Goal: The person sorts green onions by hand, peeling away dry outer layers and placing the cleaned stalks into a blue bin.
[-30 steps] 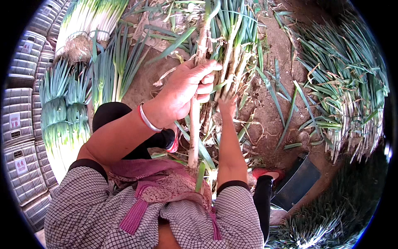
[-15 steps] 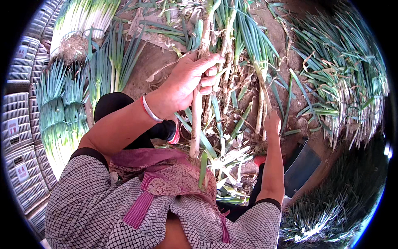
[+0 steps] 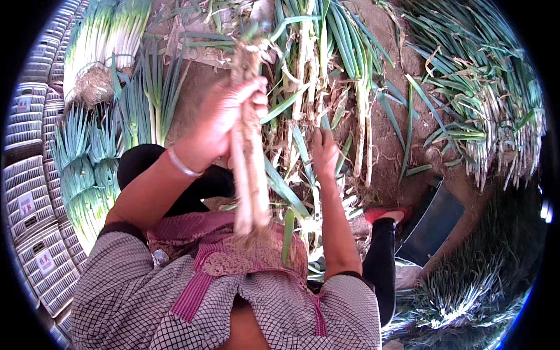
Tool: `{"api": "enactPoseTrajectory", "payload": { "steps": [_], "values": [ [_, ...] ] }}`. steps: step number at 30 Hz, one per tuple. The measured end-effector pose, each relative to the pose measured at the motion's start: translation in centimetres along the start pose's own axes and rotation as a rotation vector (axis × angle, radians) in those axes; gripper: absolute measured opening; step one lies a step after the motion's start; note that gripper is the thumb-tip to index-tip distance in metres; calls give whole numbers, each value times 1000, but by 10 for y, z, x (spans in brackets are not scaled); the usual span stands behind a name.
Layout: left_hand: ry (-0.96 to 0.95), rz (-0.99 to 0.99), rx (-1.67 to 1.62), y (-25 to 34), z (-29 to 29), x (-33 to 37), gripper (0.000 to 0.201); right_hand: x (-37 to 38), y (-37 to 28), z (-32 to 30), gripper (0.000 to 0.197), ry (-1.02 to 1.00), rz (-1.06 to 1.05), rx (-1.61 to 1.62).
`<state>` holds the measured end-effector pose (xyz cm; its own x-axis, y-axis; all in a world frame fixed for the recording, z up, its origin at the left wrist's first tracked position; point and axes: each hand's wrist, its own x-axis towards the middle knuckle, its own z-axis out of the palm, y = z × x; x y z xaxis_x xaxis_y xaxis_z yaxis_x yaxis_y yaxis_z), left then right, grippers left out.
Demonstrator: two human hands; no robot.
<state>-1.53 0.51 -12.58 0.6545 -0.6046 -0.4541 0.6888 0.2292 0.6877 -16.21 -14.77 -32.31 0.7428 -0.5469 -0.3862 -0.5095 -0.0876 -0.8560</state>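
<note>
Pale grey slatted plastic crates (image 3: 23, 134) stand stacked along the left rim, and several bear small white rectangular labels (image 3: 25, 204) with reddish marks, too small to read with certainty. The left hand (image 3: 224, 114), with a pale bracelet (image 3: 185, 165) at its wrist, has its grip closed around long, whitish-brown stalks of a leek-like vegetable (image 3: 252, 175), at least two side by side, blurred. They are held up in front of the person, over the purple patterned cloth (image 3: 262, 256) at the waist; their long axis runs nearly straight away from the body, the rooty end pointing back toward the person and the green leaf end pointing away. The right hand (image 3: 325, 154) reaches forward low over the littered brown earth floor (image 3: 391, 140), fingers pointing away from the body, near loose green leaf scraps (image 3: 300, 149); whether its grip is open or closed on something I cannot tell. Just beyond and to its right, untrimmed green-topped stalks (image 3: 363, 111) lie with roots toward the person. A large heap of dark green stalks (image 3: 478, 99) spreads at the right, above a dark blue-grey rectangular container (image 3: 434, 221); tied, white-stemmed bundles (image 3: 105, 46) lie at the upper left.
</note>
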Motion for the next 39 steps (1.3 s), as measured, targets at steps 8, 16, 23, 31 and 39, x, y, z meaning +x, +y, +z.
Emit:
{"api": "enactPoseTrajectory", "payload": {
  "steps": [8,16,23,31,39],
  "values": [
    [-72,428,190,50,29,-13,28,99,13,60,107,159,376,-417],
    [-78,411,178,61,19,-17,25,79,39,-57,46,82,6,154],
    [-22,422,121,65,8,-22,18,18,19,-176,54,245,140,-644],
    [2,415,105,59,20,-21,17,92,19,16,30,115,-234,-321],
    [21,315,114,54,34,-15,19,148,45,75,37,50,222,-507]
  ]
}}
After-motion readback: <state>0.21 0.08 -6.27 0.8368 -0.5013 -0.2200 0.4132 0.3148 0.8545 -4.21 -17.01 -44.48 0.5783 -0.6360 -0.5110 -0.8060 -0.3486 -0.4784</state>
